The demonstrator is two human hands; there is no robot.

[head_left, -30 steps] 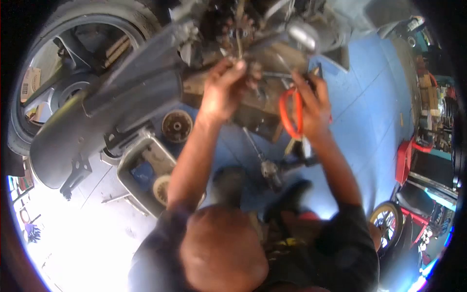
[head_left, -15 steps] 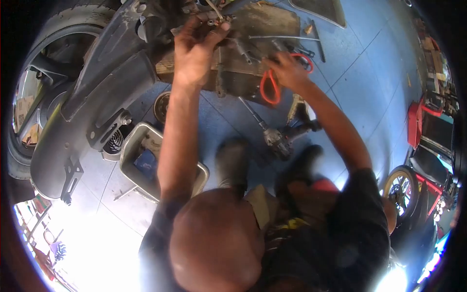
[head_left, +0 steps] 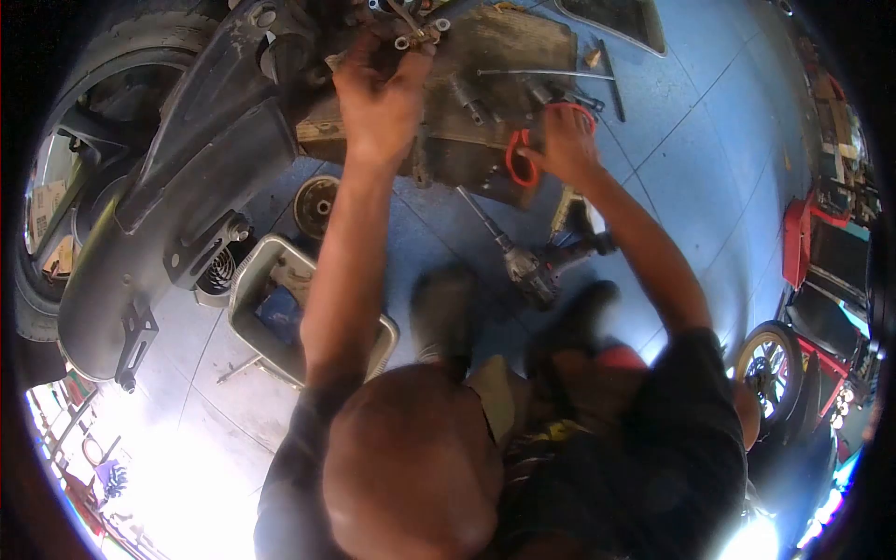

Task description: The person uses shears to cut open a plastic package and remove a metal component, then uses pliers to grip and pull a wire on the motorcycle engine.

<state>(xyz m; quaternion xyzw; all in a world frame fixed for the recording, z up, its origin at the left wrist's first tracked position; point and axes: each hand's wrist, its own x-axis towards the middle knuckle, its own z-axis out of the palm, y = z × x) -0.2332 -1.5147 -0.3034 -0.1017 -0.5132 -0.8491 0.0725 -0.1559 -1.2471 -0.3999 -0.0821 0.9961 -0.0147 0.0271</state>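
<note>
My left hand (head_left: 378, 98) is raised to the underside of a motorcycle and closed on a small metal part (head_left: 417, 35) at the engine area. My right hand (head_left: 566, 142) rests on a brown cardboard sheet (head_left: 485, 103) on the floor, fingers curled around red-handled pliers (head_left: 519, 159). Loose tools, sockets and a long thin rod (head_left: 546, 74) lie on the cardboard just beyond my right hand. Both forearms stretch forward from my body.
The motorcycle's rear wheel (head_left: 56, 187) and black exhaust (head_left: 177, 215) fill the left. A grey metal tray (head_left: 275, 313) with parts stands on the blue floor beside a round disc (head_left: 317, 205). A power tool (head_left: 532, 266) lies near my black boots (head_left: 448, 313). Red equipment (head_left: 812, 243) stands at right.
My view tipped down toward the floor. My right hand went from the engine down to the cardboard with the red pliers. My left hand stayed up on the metal part.
</note>
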